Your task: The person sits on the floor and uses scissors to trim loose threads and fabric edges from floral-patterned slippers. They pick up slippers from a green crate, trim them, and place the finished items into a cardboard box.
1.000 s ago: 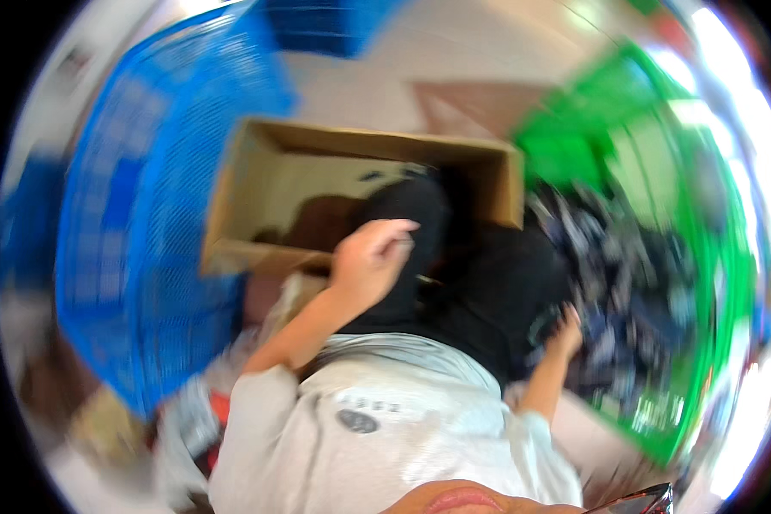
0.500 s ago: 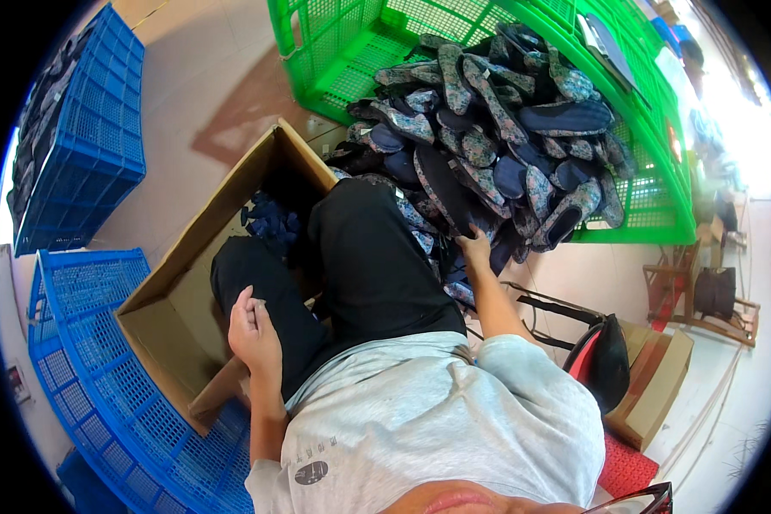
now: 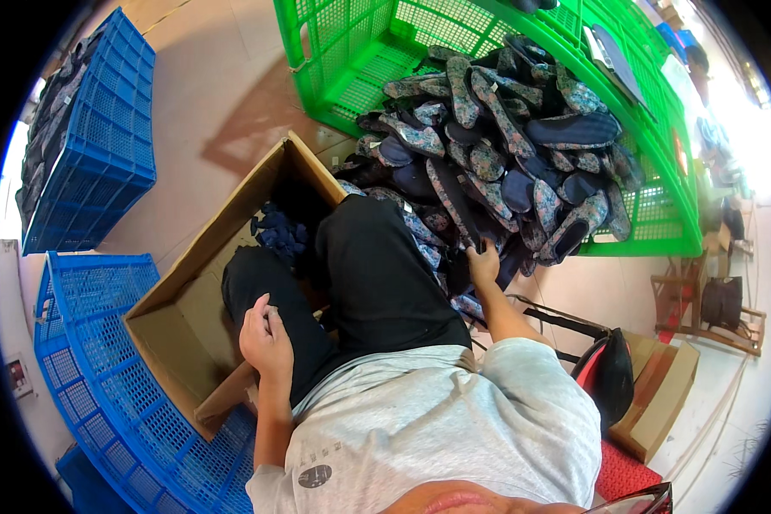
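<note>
Head view shows the right hand [image 3: 483, 264] pinching a floppy, light insole [image 3: 454, 206] beside the green crate [image 3: 660, 231], best gripped at its edge, while the left hand [image 3: 264, 338] hangs loosely curled, apparently empty.

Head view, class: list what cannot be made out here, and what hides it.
- Cardboard box floor: hidden by the person's dark-trousered legs.
- Right hand fingertips: buried among the patterned shoe soles.
- Small thing in left hand: too small to identify.
- Green crate far end: cut off by the picture's rim.

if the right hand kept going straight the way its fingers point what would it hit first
Probably the heap of dark patterned shoe insoles: the right hand already reaches its near edge, fingers pointing into it. Beyond lies the green plastic crate, though depth is unclear.
</note>
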### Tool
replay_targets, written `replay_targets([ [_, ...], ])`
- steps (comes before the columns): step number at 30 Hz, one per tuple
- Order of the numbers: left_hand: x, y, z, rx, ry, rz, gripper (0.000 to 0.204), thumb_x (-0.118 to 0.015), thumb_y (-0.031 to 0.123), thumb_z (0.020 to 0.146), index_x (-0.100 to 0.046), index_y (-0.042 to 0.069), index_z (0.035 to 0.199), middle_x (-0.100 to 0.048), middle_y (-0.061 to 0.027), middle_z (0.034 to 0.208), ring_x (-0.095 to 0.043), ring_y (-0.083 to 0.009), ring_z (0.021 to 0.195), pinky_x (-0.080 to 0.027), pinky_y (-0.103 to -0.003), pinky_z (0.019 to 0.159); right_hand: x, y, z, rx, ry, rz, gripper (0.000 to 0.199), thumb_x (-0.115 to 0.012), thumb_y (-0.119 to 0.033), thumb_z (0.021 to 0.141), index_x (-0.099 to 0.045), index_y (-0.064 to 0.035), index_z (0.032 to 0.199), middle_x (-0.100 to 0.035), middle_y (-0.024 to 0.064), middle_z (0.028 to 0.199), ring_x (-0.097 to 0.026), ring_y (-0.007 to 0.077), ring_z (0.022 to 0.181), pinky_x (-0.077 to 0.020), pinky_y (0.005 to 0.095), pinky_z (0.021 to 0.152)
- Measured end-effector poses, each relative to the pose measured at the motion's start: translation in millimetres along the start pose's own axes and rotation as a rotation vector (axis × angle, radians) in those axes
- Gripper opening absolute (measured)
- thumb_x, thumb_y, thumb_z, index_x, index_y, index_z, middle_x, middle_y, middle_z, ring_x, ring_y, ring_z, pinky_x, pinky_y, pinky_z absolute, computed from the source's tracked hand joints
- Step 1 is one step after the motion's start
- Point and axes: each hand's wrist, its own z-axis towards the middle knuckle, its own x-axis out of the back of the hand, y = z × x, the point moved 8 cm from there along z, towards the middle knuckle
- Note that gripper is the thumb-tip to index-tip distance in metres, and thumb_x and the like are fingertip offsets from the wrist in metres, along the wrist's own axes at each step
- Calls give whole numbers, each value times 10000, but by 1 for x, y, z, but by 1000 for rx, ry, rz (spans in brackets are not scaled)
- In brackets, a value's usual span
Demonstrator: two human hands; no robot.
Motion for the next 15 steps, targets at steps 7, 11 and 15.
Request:
replay_targets([
  [7,8,3,-3,11,7,-67,259,-622,-28,861,-680,27,1108,-610,-62,805,-538,-155,624,-450,-279,591,72,-51,-27,98,66,255,267,-715,-162,801,-647,-21,1017,-642,72,815,-596,154,748,-491,298,727],
  [11,12,4,-6,1,2,-127,255,-617,-35,858,-680,25,1098,-609,-70,813,-571,-159,666,-463,-280,617,95,-43,-25,72,127,655,170,-687,-122,858,-646,-10,979,-614,-5,813,-537,94,739,-458,256,713],
  [15,17,-4,-9,141,-42,-342,247,-599,-44,883,-674,21,1110,-639,-63,860,-602,-132,731,-484,-259,664,107,-58,-19,6,118,966,104,-639,-97,901,-611,-29,975,-559,-17,755,-480,71,609,-408,236,557],
])
